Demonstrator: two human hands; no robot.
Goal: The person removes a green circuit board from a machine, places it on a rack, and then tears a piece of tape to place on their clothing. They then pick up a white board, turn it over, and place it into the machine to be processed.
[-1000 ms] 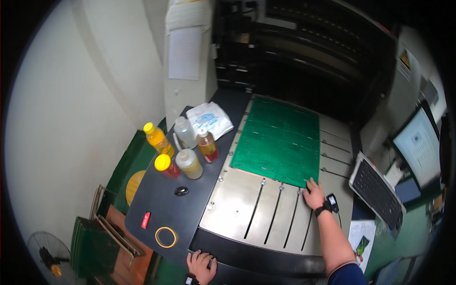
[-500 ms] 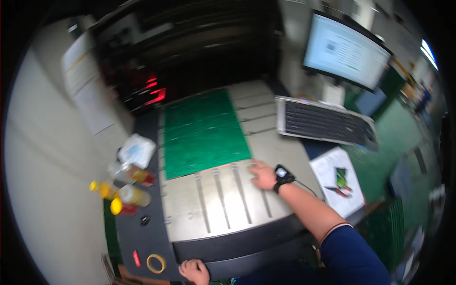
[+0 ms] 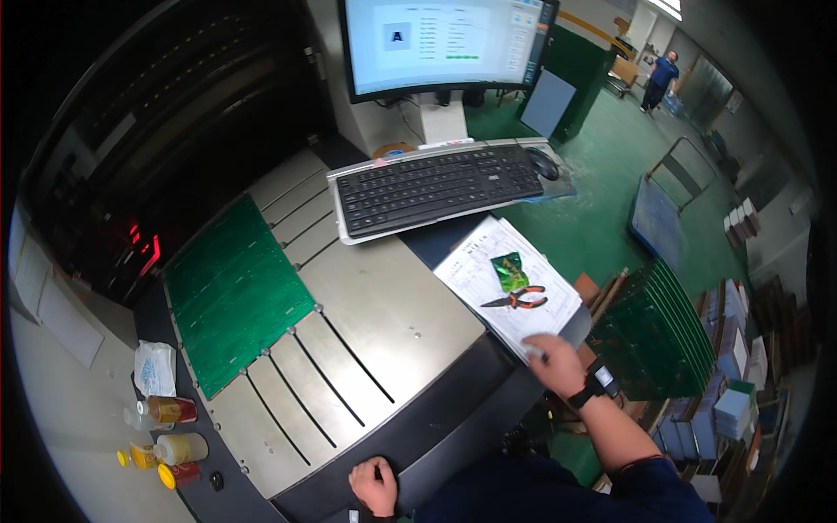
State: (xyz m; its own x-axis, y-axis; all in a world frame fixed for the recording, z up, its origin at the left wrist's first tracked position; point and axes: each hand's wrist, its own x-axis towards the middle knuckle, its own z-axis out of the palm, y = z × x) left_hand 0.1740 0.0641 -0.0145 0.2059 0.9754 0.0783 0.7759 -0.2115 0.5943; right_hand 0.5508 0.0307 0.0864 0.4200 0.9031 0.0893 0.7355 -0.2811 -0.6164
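My right hand (image 3: pixel 558 368), with a dark band and small device at the wrist, is at the near corner of a stack of printed papers (image 3: pixel 471 261). Its fingers are bent together; a small greyish thing shows at them, too unclear to name. On the papers lie pliers (image 3: pixel 527 300) with orange and black handles, beside a shiny green packet (image 3: pixel 510 272). My left hand (image 3: pixel 373 486) rests curled on the dark front edge (image 3: pixel 410 436) of the machine, with nothing visible in it. A green panel (image 3: pixel 235 296) lies flat on the slotted metal table (image 3: pixel 392 296), away from both hands.
A keyboard (image 3: pixel 436 187) and mouse (image 3: pixel 542 164) sit below a monitor (image 3: pixel 449 44). Several bottles (image 3: pixel 181 448) and a white packet (image 3: pixel 155 370) stand at left. Green slotted racks (image 3: pixel 654 331) and a blue cart (image 3: pixel 656 218) are at right. Far off, a person (image 3: pixel 661 80) stands.
The view has swung to the right. My right hand has left the metal table by the panel's corner and moved right to the papers. My left hand stays at the front edge.
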